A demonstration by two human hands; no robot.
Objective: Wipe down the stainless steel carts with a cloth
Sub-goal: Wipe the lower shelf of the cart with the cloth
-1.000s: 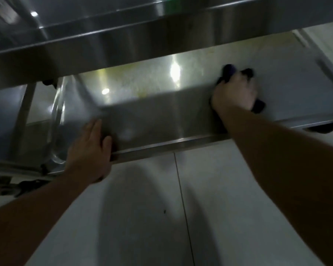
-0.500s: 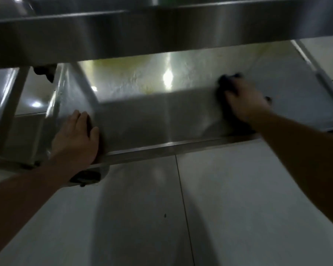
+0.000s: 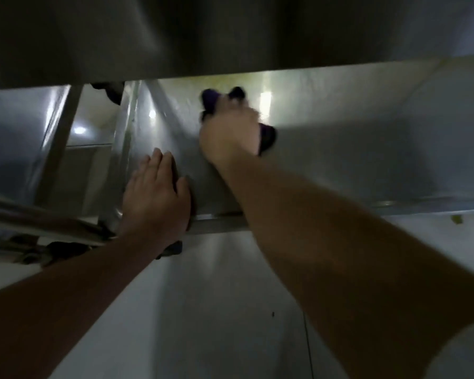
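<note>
stainless steel filled the view: the lower shelf (image 3: 340, 149) of the cart ran wide under the dark upper shelf (image 3: 230, 34), and both hands were down on it. the right hand (image 3: 230, 132) was blurred, its fingers curled over a dark purple cloth (image 3: 267, 138) and pressing it onto the shelf surface; bits of cloth poked out beyond the fingertips and on the thumbless side of the hand. just nearer than that grip and to its left, the left hand (image 3: 155, 192) lay flat with fingers straight and together, palm on the shelf's near left corner, holding nothing. a bright light reflection (image 3: 266, 105) sat on the steel just right of the cloth hand. left of the flat hand stood the cart's upright post (image 3: 126, 132), and below that hand a dark caster wheel (image 3: 173, 248) peeked out. pale tiled floor (image 3: 216, 310) lay beneath both forearms
</note>
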